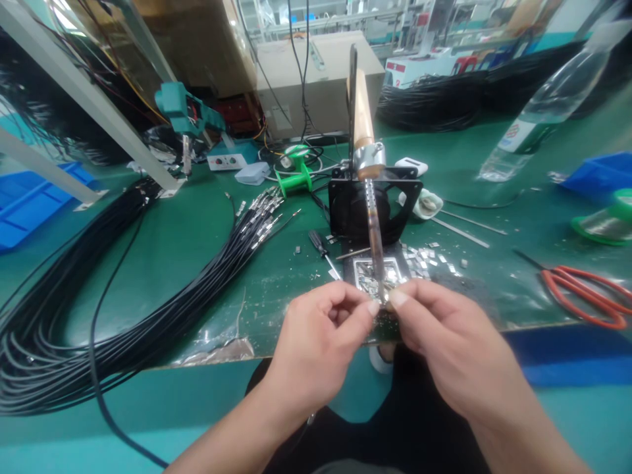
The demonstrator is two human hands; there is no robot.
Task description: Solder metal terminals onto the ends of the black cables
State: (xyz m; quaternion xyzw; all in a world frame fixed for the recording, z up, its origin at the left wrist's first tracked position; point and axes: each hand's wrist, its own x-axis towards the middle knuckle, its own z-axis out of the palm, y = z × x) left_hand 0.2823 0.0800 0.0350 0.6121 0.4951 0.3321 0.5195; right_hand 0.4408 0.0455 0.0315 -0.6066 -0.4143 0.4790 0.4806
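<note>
"Tiny workpiece [384, 305]: where?"

"At the tip of the soldering iron [374, 227], pinched in the fingertips of the left hand [316, 332] and right hand [442, 336], which nearly meet."

"Which step?"

"Likely holding it against the iron; the move calls for steady fingers, clear of the shaft."

"Its look?"

"Mostly hidden by fingertips; I can't tell its shape. Behind the iron stands a black fan [344, 209]."

no words or numbers can be read. on the right, the plastic water bottle [555, 99] has a white and green label [528, 138] with red marks too blurred to make out; red patches on the far white box [419, 69] are illegible too.
</note>
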